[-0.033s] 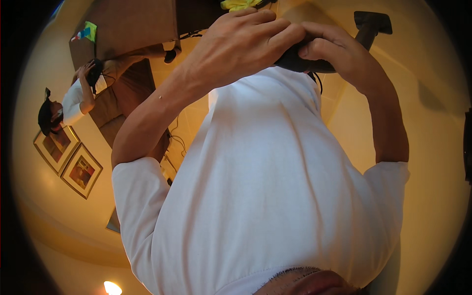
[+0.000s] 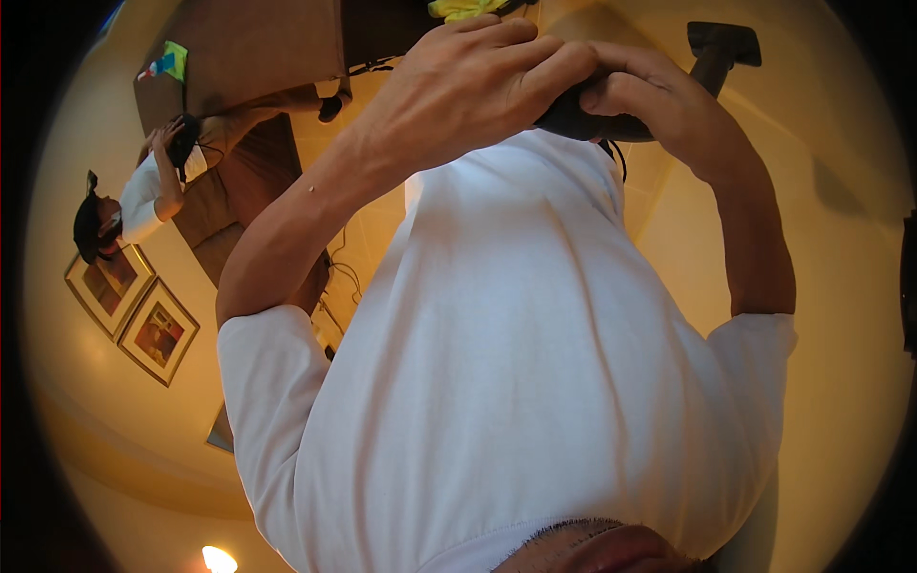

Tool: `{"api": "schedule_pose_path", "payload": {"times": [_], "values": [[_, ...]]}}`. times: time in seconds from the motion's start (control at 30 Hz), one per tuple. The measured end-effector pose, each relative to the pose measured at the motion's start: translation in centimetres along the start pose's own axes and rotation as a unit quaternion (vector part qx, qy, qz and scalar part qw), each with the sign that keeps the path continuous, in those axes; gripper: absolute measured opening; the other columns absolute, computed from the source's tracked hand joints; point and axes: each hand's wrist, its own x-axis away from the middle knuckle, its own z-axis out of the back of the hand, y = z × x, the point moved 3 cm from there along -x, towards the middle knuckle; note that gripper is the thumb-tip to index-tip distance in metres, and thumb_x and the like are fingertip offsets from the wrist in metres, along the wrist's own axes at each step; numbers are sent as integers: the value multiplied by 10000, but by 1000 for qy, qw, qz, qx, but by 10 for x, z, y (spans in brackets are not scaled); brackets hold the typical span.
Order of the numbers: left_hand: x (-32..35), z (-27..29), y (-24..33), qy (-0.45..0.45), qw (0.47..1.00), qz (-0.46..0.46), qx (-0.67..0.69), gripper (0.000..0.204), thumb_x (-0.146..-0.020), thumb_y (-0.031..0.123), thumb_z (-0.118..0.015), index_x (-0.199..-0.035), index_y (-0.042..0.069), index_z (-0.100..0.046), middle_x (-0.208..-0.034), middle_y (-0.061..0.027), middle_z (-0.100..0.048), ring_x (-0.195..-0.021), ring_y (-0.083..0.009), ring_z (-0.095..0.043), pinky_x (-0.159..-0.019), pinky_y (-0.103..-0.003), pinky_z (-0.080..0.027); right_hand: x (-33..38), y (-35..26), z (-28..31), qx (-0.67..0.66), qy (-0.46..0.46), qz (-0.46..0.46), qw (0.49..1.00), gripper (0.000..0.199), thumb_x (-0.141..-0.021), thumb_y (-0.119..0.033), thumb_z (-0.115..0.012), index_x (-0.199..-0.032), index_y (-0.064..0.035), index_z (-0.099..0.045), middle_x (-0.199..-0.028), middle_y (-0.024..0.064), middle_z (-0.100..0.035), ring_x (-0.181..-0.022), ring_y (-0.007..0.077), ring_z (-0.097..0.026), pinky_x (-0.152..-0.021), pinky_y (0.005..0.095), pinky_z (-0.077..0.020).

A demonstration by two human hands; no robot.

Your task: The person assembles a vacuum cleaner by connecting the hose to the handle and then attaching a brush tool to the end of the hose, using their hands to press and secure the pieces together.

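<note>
My left hand [image 2: 478, 84] and my right hand [image 2: 659, 100] meet in front of my waist around a dark rounded thing [image 2: 573, 118]. The left hand lies over its left and upper side, with curled fingers bent down onto it. From the right, my other hand wraps round it with the thumb against its near side. Fingers of the two hands touch or overlap at the top. Much of the thing is covered, so I cannot make out its kind. A thin black cord [image 2: 619, 160] hangs just below it.
A dark post with a flat pad [image 2: 723, 44] stands beyond my right hand. A brown table [image 2: 258, 48] spans the far left, with a green packet [image 2: 176, 61] on it. Yellow cloth [image 2: 465, 9] lies at the top. Another person [image 2: 143, 196] holds a black thing; cables [image 2: 344, 272] trail nearby.
</note>
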Motion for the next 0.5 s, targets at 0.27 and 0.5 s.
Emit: {"api": "schedule_pose_path", "payload": {"times": [0.27,0.5], "values": [[6,-5,-7,-37,997,-51,39,589,-864,115,-713,-1394,12,-476,-1020,-128,-727,-834,-278,-707,-718,-371,-557,3,0,-2,-27,18,-69,997,320,-863,-310,-630,-1008,-30,-679,-865,51,-649,-760,130,-621,-733,264,-518],[-1,-8,-2,-32,998,-54,26,532,-865,92,-669,-1366,-2,-516,-1025,-93,-719,-847,-241,-684,-746,-342,-547,2,6,2,-57,11,-46,997,291,-863,-303,-625,-940,-26,-670,-849,50,-639,-739,125,-598,-707,273,-507]]}}
